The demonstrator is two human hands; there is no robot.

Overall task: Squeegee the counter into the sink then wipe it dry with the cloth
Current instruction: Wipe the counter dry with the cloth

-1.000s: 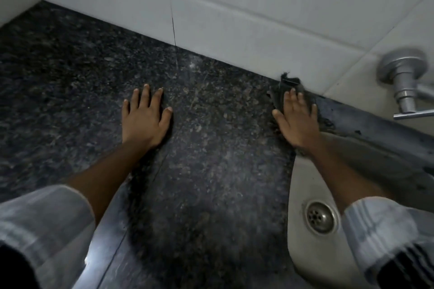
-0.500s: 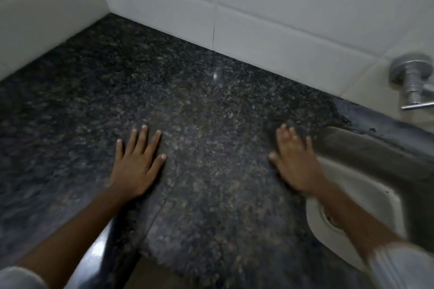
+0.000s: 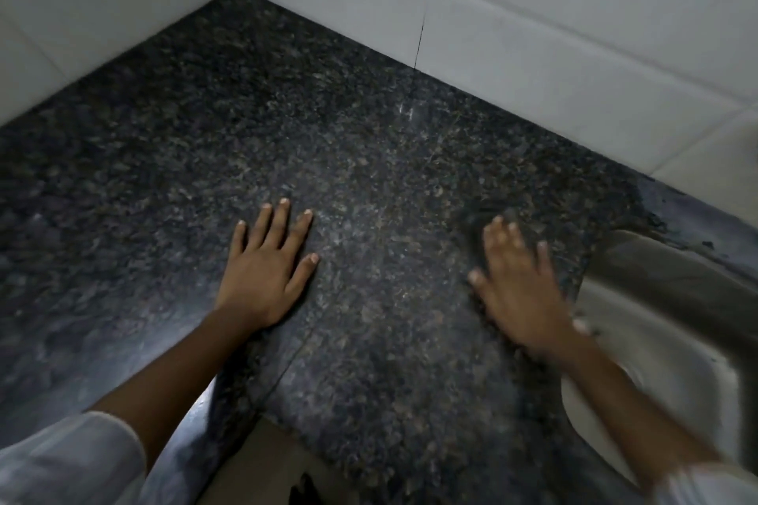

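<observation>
Pale steel sink basin (image 3: 672, 340), contents unseen, is set in dark speckled granite tabletop (image 3: 369, 176); left hand (image 3: 266, 275) is pressed flat, fingers spread; right hand (image 3: 521, 283) is blurred, flat beside it.

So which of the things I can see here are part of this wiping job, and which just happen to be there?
Part of the job:
- counter
- sink
- right hand, blurred, apparently pressing a dark cloth
- left hand, flat on the counter

Just there:
- white wall tiles
- pale sleeves
</observation>
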